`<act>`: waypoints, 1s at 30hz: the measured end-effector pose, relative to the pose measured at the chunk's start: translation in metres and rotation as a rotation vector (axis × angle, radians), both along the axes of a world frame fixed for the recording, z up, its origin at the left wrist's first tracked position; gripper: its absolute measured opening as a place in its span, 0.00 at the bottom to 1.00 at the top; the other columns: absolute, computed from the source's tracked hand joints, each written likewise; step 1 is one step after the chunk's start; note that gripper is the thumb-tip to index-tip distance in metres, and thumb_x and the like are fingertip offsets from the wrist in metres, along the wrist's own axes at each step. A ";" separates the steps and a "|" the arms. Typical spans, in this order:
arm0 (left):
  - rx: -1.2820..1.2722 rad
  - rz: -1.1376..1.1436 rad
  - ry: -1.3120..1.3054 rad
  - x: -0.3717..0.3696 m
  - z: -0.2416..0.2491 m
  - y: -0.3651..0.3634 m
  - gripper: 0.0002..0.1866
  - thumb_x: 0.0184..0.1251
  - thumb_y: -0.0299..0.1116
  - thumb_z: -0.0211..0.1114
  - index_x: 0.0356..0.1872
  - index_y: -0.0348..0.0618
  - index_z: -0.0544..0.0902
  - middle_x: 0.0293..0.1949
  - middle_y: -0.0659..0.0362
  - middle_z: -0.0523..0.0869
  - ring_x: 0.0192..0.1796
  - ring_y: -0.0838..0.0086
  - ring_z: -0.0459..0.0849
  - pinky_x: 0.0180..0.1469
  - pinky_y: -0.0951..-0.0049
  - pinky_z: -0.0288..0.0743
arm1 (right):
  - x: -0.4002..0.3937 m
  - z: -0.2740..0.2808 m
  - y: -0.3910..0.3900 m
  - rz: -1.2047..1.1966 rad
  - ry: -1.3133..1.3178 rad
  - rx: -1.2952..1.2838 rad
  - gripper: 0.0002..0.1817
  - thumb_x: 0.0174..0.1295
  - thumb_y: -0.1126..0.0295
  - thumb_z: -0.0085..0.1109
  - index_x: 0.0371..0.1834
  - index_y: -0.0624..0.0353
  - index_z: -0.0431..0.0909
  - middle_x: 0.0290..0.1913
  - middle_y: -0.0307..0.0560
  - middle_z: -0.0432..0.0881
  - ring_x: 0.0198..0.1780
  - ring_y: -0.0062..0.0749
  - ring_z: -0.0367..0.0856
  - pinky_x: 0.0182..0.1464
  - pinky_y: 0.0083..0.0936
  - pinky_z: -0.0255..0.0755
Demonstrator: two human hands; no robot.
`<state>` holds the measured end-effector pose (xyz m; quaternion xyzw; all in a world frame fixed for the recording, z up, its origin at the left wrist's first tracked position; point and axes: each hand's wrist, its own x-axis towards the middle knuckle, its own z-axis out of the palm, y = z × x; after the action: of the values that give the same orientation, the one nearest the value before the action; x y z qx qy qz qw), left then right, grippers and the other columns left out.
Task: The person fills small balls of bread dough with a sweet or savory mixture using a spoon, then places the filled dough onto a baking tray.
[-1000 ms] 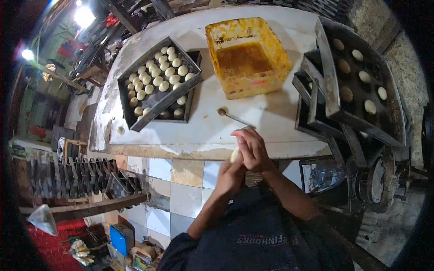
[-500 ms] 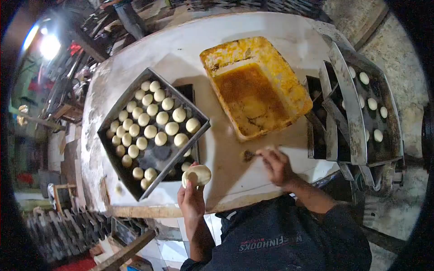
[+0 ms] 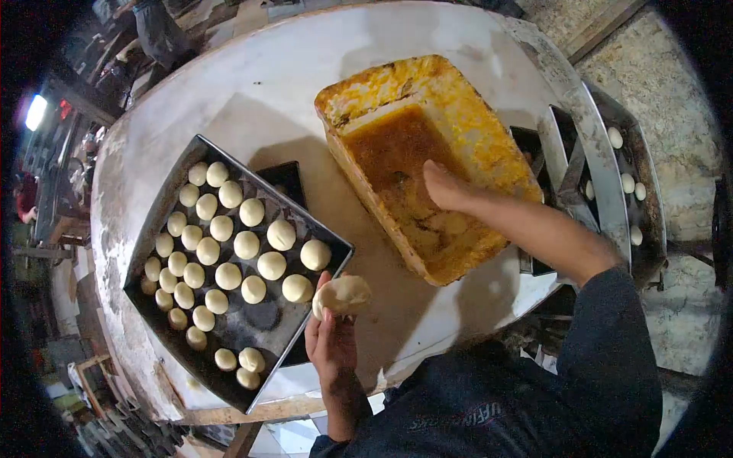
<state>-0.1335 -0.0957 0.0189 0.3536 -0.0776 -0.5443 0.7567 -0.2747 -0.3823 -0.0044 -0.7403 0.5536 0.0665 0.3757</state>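
Left hand (image 3: 330,340): fingers closed around dough piece (image 3: 343,294), held just beside the near-right corner of dough-ball tray (image 3: 164,200). Right hand (image 3: 443,187): inside yellow tub (image 3: 466,99), right of the tray; grip not discernible.

A: Any readable text here?

B: We see only one bit: red lettering on the chest of the dark shirt (image 3: 473,416), upside down to us and partly folded under. We can't make out the letters.

A: Anything on the yellow tub (image 3: 427,160) or the baking tray (image 3: 164,206)?

B: No. We find no labels, numbers or signs on them.
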 end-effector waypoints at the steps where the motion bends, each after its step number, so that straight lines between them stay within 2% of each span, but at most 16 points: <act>1: -0.005 0.039 -0.007 0.002 -0.007 0.003 0.30 0.72 0.33 0.52 0.68 0.23 0.60 0.69 0.41 0.65 0.69 0.54 0.68 0.69 0.54 0.62 | 0.000 -0.021 -0.001 -0.287 -0.185 0.135 0.14 0.66 0.70 0.47 0.48 0.65 0.76 0.46 0.62 0.81 0.47 0.49 0.78 0.51 0.42 0.73; 2: -0.008 0.079 -0.012 0.003 -0.012 0.005 0.30 0.72 0.33 0.53 0.68 0.22 0.61 0.69 0.40 0.65 0.69 0.53 0.68 0.69 0.54 0.62 | -0.002 -0.042 0.000 -0.578 -0.364 0.267 0.14 0.66 0.70 0.47 0.49 0.64 0.77 0.45 0.61 0.82 0.44 0.47 0.79 0.50 0.40 0.74; 4: 0.018 0.060 0.000 0.004 -0.011 0.002 0.30 0.72 0.34 0.53 0.67 0.22 0.61 0.69 0.38 0.64 0.69 0.52 0.68 0.69 0.54 0.62 | -0.009 -0.077 -0.001 -0.878 -0.533 0.397 0.15 0.66 0.69 0.48 0.51 0.63 0.78 0.45 0.60 0.83 0.42 0.45 0.80 0.49 0.39 0.74; 8: 0.005 -0.004 -0.006 0.006 -0.006 -0.011 0.29 0.71 0.34 0.54 0.66 0.21 0.63 0.69 0.37 0.65 0.69 0.52 0.68 0.70 0.53 0.62 | -0.018 -0.132 -0.019 0.079 -0.125 -0.012 0.12 0.64 0.69 0.50 0.41 0.61 0.82 0.35 0.51 0.84 0.33 0.39 0.79 0.41 0.38 0.74; 10: 0.008 -0.019 -0.060 0.006 0.006 -0.016 0.29 0.71 0.33 0.54 0.66 0.22 0.63 0.68 0.38 0.66 0.69 0.53 0.68 0.70 0.54 0.62 | -0.023 -0.120 -0.012 0.289 -0.033 -0.116 0.11 0.63 0.69 0.50 0.38 0.61 0.83 0.32 0.49 0.84 0.31 0.38 0.79 0.39 0.38 0.74; 12: 0.004 -0.024 -0.110 0.006 0.017 -0.020 0.29 0.71 0.33 0.53 0.66 0.22 0.63 0.67 0.38 0.67 0.69 0.54 0.68 0.70 0.54 0.62 | -0.023 -0.028 0.001 0.057 -0.284 0.022 0.12 0.60 0.70 0.51 0.28 0.61 0.84 0.23 0.41 0.78 0.25 0.27 0.74 0.29 0.32 0.71; 13: 0.068 -0.009 -0.150 0.004 0.021 -0.022 0.29 0.71 0.33 0.53 0.66 0.22 0.63 0.67 0.39 0.68 0.69 0.55 0.69 0.69 0.55 0.62 | -0.019 0.032 0.009 -0.023 -0.168 0.255 0.10 0.62 0.69 0.54 0.32 0.61 0.84 0.22 0.38 0.76 0.22 0.20 0.70 0.24 0.22 0.65; 14: 0.130 0.010 -0.189 0.003 0.024 -0.024 0.28 0.72 0.34 0.53 0.67 0.23 0.63 0.66 0.39 0.69 0.68 0.57 0.69 0.69 0.57 0.63 | -0.024 0.055 0.018 -0.026 -0.172 0.250 0.10 0.62 0.69 0.54 0.32 0.61 0.84 0.22 0.38 0.76 0.22 0.20 0.70 0.24 0.22 0.65; 16: 0.164 0.104 -0.184 -0.007 0.024 -0.027 0.22 0.72 0.36 0.56 0.59 0.27 0.74 0.54 0.49 0.80 0.47 0.69 0.83 0.45 0.76 0.76 | -0.042 0.082 0.034 -0.093 -0.448 0.464 0.09 0.65 0.68 0.55 0.35 0.60 0.84 0.22 0.37 0.76 0.22 0.18 0.70 0.25 0.17 0.64; 20: 0.012 -0.017 0.051 -0.022 0.040 -0.039 0.22 0.76 0.37 0.50 0.62 0.32 0.72 0.56 0.51 0.79 0.55 0.68 0.79 0.54 0.72 0.75 | -0.068 0.101 0.087 0.092 -0.622 0.277 0.12 0.68 0.66 0.53 0.38 0.63 0.82 0.22 0.36 0.75 0.22 0.19 0.70 0.25 0.19 0.65; 22: 0.062 -0.037 0.048 -0.036 0.046 -0.035 0.23 0.77 0.40 0.49 0.63 0.33 0.71 0.57 0.50 0.78 0.56 0.67 0.79 0.55 0.71 0.74 | -0.078 0.106 0.120 0.254 -0.629 -0.180 0.12 0.67 0.68 0.53 0.35 0.64 0.83 0.21 0.45 0.78 0.25 0.33 0.79 0.33 0.27 0.73; 23: 0.042 -0.050 0.179 -0.042 0.043 -0.032 0.24 0.76 0.41 0.49 0.64 0.33 0.71 0.58 0.50 0.78 0.57 0.66 0.78 0.57 0.69 0.74 | -0.082 0.103 0.135 0.258 -0.645 -0.175 0.12 0.67 0.68 0.53 0.35 0.64 0.83 0.21 0.45 0.78 0.25 0.33 0.79 0.33 0.27 0.73; 25: 0.018 -0.145 0.161 -0.047 0.045 -0.016 0.25 0.75 0.42 0.51 0.64 0.33 0.70 0.59 0.48 0.78 0.60 0.63 0.77 0.60 0.64 0.72 | -0.091 0.091 0.165 0.356 -0.698 -0.533 0.10 0.62 0.76 0.54 0.44 0.66 0.81 0.28 0.52 0.79 0.33 0.42 0.82 0.37 0.32 0.76; 26: -0.011 -0.156 0.254 -0.052 0.049 -0.012 0.24 0.75 0.40 0.52 0.64 0.33 0.70 0.59 0.48 0.78 0.60 0.62 0.77 0.61 0.63 0.71 | -0.097 0.080 0.178 0.356 -0.712 -0.519 0.10 0.62 0.76 0.54 0.44 0.66 0.81 0.28 0.52 0.79 0.33 0.42 0.82 0.37 0.32 0.76; 29: 0.100 -0.124 0.225 -0.056 0.033 0.009 0.23 0.75 0.39 0.52 0.61 0.29 0.70 0.58 0.46 0.78 0.61 0.60 0.77 0.65 0.59 0.70 | -0.107 0.021 0.209 0.467 -0.578 -0.693 0.28 0.50 0.84 0.54 0.60 0.65 0.75 0.38 0.53 0.76 0.39 0.48 0.79 0.41 0.35 0.77; 30: 0.108 -0.110 0.219 -0.057 0.023 0.017 0.23 0.75 0.39 0.52 0.61 0.29 0.70 0.58 0.46 0.78 0.61 0.60 0.77 0.65 0.59 0.70 | -0.109 0.007 0.215 0.473 -0.591 -0.683 0.28 0.50 0.84 0.54 0.60 0.65 0.75 0.38 0.53 0.76 0.39 0.48 0.79 0.41 0.35 0.77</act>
<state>-0.1902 -0.0785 0.0420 0.3277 0.0157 -0.6236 0.7096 -0.3833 -0.1669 0.0022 -0.9131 0.2309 -0.2473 0.2277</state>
